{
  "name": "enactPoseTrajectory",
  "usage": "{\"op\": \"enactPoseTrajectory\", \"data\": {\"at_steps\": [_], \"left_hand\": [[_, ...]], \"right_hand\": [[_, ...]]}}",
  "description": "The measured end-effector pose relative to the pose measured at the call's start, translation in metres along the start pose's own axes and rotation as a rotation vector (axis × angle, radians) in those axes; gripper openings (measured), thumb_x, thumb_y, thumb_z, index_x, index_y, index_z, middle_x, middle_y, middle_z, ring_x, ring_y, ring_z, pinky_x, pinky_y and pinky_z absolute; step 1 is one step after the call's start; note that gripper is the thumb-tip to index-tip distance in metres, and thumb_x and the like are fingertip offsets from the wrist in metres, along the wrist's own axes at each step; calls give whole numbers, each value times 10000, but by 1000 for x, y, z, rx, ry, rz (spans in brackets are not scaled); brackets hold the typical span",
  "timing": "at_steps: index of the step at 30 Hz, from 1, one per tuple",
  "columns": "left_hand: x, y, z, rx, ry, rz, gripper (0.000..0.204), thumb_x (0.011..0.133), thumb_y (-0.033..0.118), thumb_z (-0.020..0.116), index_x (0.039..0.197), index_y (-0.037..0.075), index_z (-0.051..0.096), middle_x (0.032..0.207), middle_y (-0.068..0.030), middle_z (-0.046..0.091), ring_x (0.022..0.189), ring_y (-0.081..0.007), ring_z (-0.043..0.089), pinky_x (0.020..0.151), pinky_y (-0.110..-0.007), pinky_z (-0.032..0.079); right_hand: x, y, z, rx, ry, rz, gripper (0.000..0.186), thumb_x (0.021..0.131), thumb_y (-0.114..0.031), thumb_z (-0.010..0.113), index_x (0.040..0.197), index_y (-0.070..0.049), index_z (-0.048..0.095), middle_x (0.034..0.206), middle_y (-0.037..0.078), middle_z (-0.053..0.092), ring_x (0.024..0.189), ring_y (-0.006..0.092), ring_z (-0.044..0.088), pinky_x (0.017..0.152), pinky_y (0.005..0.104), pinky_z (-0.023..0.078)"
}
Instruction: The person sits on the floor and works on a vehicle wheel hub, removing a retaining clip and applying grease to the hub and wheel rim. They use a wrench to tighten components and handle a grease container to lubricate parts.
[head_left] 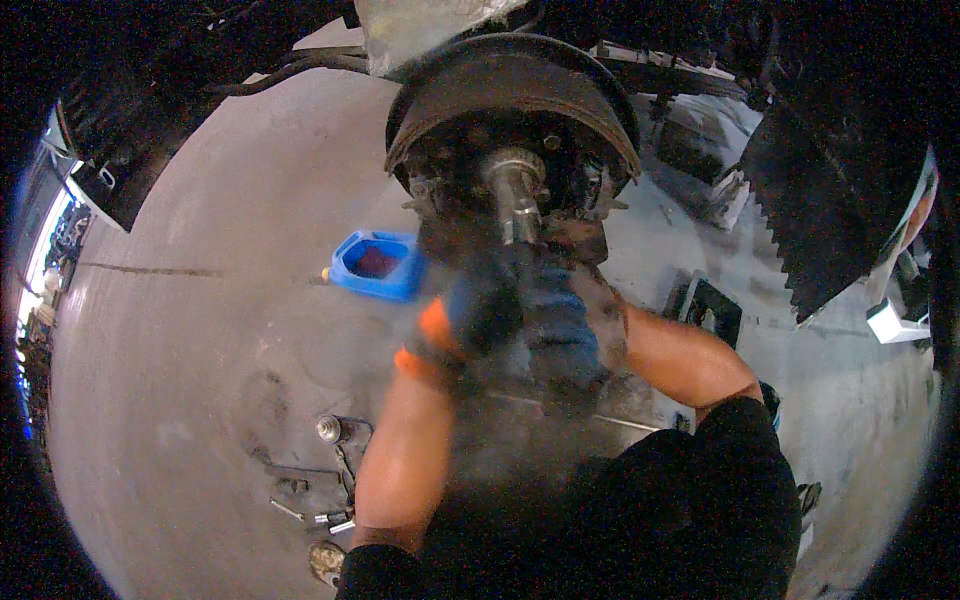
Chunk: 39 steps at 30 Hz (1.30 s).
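Note:
In front of me a bare metal axle spindle [516,205] sticks out toward me, with a ringed collar at its base. Curved brake shoes [510,95] arch over it, dark and dirty. Both hands wear dark blue work gloves and meet just below the spindle's near end. My left hand [485,310], with an orange cuff, is smeared by motion and its fingers cannot be made out. Beside it, my right hand [568,325] has its fingers curled around something I cannot make out. The gloves hide whatever lies between them.
A blue cut-open jug [408,284] with dark reddish contents stands on the floor to the left. Nearer lie a spray can [340,430], several hand tools [335,522] and a round tin [325,560]. A dark panel with a jagged edge [810,220] hangs at the right.

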<state>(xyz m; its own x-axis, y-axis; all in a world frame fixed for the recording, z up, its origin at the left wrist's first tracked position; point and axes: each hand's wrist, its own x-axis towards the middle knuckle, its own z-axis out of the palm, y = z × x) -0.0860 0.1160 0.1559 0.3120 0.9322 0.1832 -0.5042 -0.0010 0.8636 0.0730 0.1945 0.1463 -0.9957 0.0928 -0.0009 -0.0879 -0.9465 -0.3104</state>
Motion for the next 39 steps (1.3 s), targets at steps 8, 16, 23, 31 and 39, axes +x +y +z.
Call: {"op": "enactPoseTrajectory", "data": {"at_steps": [8, 16, 23, 31, 39], "left_hand": [[-22, 16, 13, -125, -159, -94, 237, 952, 251, 517, 1096, 77, 588, 914, -49, 607, 788, -144, 571, 637, -291, 486], [-27, -24, -3, 716, -158, 7, 309, 871, 217, 647, 1128, 44, 659, 1092, -108, 674, 960, -190, 622, 856, -324, 505], [-18, -19, -26, 414, 6, -116, 263, 922, 174, 567, 1128, 30, 645, 1028, -45, 666, 900, -163, 596, 799, -316, 506], [3, -10, -17, 566, -133, -124, 265, 961, 210, 527, 1122, 30, 636, 1028, -48, 648, 885, -152, 582, 784, -302, 505], [2, -25, -18, 384, 102, 164, 282, 943, 186, 550, 1167, 26, 613, 1046, -60, 654, 925, -149, 595, 810, -303, 512]], "right_hand": [[-27, 22, -8, -671, 278, -161, 219, 805, -373, 551, 885, -182, 623, 916, -3, 608, 853, 196, 581, 810, 386, 461], [-67, 87, -46, -363, -16, 195, 235, 785, -387, 558, 882, -184, 628, 925, -4, 610, 859, 201, 582, 814, 396, 460], [-8, 32, -12, -2667, -497, -691, 250, 768, -399, 565, 879, -185, 632, 933, -4, 612, 865, 206, 583, 819, 405, 458], [-18, 40, -10, -2722, -614, -609, 267, 749, -412, 572, 876, -187, 637, 942, -5, 614, 871, 211, 585, 824, 415, 457], [3, 30, -20, -2742, -634, -658, 275, 728, -418, 585, 866, -186, 639, 918, -3, 619, 849, 219, 587, 779, 429, 464]]}}
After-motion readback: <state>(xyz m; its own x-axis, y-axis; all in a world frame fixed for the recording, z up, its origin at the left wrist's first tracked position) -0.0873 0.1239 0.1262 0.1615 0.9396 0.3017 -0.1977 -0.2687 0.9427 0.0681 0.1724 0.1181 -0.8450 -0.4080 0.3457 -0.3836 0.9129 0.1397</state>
